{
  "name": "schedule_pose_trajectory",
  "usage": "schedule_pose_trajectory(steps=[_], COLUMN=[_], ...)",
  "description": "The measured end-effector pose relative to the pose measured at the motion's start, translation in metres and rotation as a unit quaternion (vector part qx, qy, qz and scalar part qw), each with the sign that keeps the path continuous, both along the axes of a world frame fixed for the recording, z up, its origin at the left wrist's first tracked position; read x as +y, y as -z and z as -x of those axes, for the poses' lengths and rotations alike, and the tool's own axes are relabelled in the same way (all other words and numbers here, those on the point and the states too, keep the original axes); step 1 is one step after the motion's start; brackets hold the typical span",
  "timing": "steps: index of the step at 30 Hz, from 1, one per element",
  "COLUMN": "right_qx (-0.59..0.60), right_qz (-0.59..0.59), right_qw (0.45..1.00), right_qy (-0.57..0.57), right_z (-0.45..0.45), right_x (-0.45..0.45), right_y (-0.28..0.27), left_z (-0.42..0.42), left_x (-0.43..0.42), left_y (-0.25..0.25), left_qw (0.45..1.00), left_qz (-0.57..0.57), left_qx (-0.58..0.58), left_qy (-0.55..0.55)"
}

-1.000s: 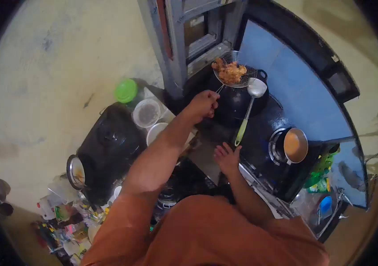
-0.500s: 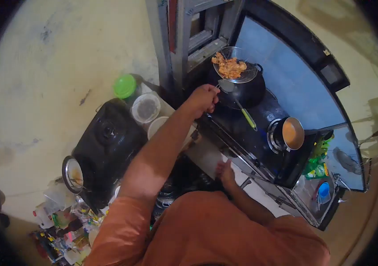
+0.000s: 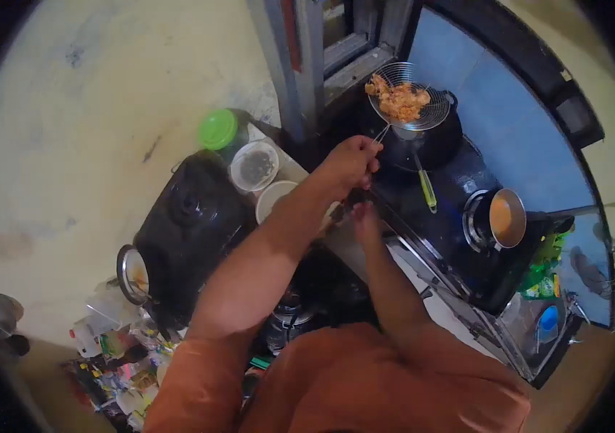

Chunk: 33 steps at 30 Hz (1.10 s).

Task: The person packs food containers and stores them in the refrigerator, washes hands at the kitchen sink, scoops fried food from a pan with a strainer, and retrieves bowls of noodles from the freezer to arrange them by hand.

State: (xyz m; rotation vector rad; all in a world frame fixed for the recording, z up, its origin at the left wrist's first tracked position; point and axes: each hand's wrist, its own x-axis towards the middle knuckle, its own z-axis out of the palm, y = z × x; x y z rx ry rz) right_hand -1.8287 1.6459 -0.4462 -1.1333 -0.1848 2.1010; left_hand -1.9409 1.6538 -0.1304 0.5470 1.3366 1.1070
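A wire strainer (image 3: 434, 108) with browned fried pieces (image 3: 400, 99) in it is over the black wok (image 3: 441, 148) on the stove. My left hand (image 3: 354, 162) is closed around the strainer's handle. Below the strainer, a ladle with a green handle (image 3: 426, 189) rests in the wok, its handle sticking out over the stove. My right hand (image 3: 365, 216) is just below my left hand, near the stove's front edge, holding nothing that I can see; its fingers are partly hidden and blurred.
At right, a pot of orange-brown liquid (image 3: 506, 218) sits on the other burner. White tubs (image 3: 255, 166) and a green-lidded container (image 3: 218, 129) stand left of my forearm, beside a black covered surface (image 3: 192, 209). A sink area (image 3: 538, 346) lies at far right.
My right hand drew back from beside the ladle handle, then moved up close to my left hand. The ladle has shifted down into the wok. My left hand keeps holding the strainer.
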Motion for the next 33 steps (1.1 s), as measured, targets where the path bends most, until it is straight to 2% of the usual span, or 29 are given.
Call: schedule_pose_trajectory(steps=[1, 2, 3, 4, 5, 6, 8, 9, 11, 13, 15, 17, 18, 19, 20, 21, 23, 25, 26, 27, 28, 29, 30, 31, 32, 33], right_qx=[0.068, 0.071, -0.181, -0.289, -0.404, -0.334, -0.258, -0.158, -0.113, -0.255, -0.284, -0.232, 0.153, 0.341, 0.512, 0.107, -0.183, -0.068, -0.115, 0.02, 0.13, 0.239, 0.32, 0.215, 0.105, 0.015], right_qz=[0.025, 0.028, -0.235, -0.363, -0.468, -0.489, -0.513, -0.425, -0.399, -0.53, -0.513, -0.433, -0.352, -0.298, -0.215, -0.469, -0.448, -0.165, -0.076, -0.043, -0.046, -0.039, -0.065, -0.098, -0.126, -0.112], right_qw=[0.996, 0.996, 0.955, 0.885, 0.784, 0.804, 0.816, 0.889, 0.902, 0.799, 0.8, 0.857, 0.909, 0.88, 0.819, 0.856, 0.867, 0.981, 0.983, 0.995, 0.988, 0.968, 0.942, 0.97, 0.986, 0.993], right_qy=[0.045, 0.045, -0.001, -0.039, -0.049, -0.055, -0.058, -0.07, -0.117, -0.129, -0.128, -0.154, -0.165, -0.146, -0.148, -0.19, -0.119, -0.078, -0.118, -0.086, -0.071, -0.065, -0.081, -0.049, -0.014, -0.022], right_z=[0.009, 0.022, 0.034, 0.041, 0.047, 0.049, 0.055, 0.053, 0.049, 0.046, 0.05, 0.057, 0.062, 0.061, 0.06, 0.048, 0.026, -0.006, -0.032, -0.061, -0.089, -0.117, -0.155, -0.175, -0.184, -0.183], right_x=[0.007, 0.014, 0.022, 0.024, 0.026, 0.027, 0.038, 0.044, 0.041, 0.038, 0.048, 0.058, 0.057, 0.054, 0.051, 0.044, 0.028, -0.009, -0.036, -0.054, -0.051, -0.047, -0.025, -0.001, 0.023, 0.041], right_y=[0.015, 0.035, 0.093, 0.105, 0.115, 0.089, 0.085, 0.107, 0.094, 0.04, 0.039, 0.045, 0.04, 0.035, 0.029, 0.031, 0.063, 0.083, 0.071, 0.044, 0.039, 0.037, 0.061, 0.01, -0.073, -0.114], left_z=[-0.001, -0.002, -0.002, -0.002, -0.003, -0.001, 0.0, 0.0, 0.002, 0.005, 0.007, 0.007, 0.007, 0.006, 0.005, 0.006, 0.009, 0.009, 0.006, 0.005, 0.006, 0.007, 0.007, 0.008, 0.006, 0.005], left_x=[0.002, 0.002, 0.0, -0.003, -0.006, -0.008, -0.009, -0.012, -0.017, -0.019, -0.019, -0.019, -0.02, -0.021, -0.02, -0.02, -0.018, -0.015, -0.015, -0.016, -0.015, -0.012, -0.009, -0.004, -0.004, -0.004], left_y=[0.001, 0.002, 0.001, 0.0, 0.001, 0.005, 0.016, 0.02, 0.025, 0.026, 0.03, 0.037, 0.035, 0.033, 0.029, 0.029, 0.028, 0.022, 0.02, 0.019, 0.018, 0.018, 0.019, 0.021, 0.025, 0.026], left_qw=[1.0, 1.0, 1.0, 1.0, 1.0, 1.0, 0.999, 0.999, 0.999, 0.999, 0.998, 0.999, 0.999, 0.999, 0.997, 0.997, 1.0, 0.999, 0.999, 0.999, 0.999, 1.0, 1.0, 0.999, 0.999, 0.999], left_qz=[0.004, 0.007, 0.008, 0.008, 0.005, 0.004, 0.003, 0.002, -0.005, -0.01, -0.015, -0.016, -0.015, -0.008, -0.002, -0.003, -0.005, -0.008, -0.007, -0.009, -0.01, -0.011, -0.015, -0.011, -0.003, -0.006], left_qx=[0.005, 0.011, 0.013, 0.007, 0.001, 0.003, 0.037, 0.04, 0.039, 0.05, 0.057, 0.016, 0.015, 0.042, 0.071, 0.069, 0.026, 0.029, 0.045, 0.04, 0.029, 0.018, 0.016, 0.032, 0.046, 0.044], left_qy=[-0.002, -0.005, -0.006, -0.002, 0.002, -0.001, 0.001, 0.0, -0.019, -0.014, -0.009, -0.03, -0.032, -0.032, -0.031, -0.029, -0.017, -0.013, -0.016, -0.013, -0.01, -0.007, -0.002, -0.007, -0.011, -0.006])
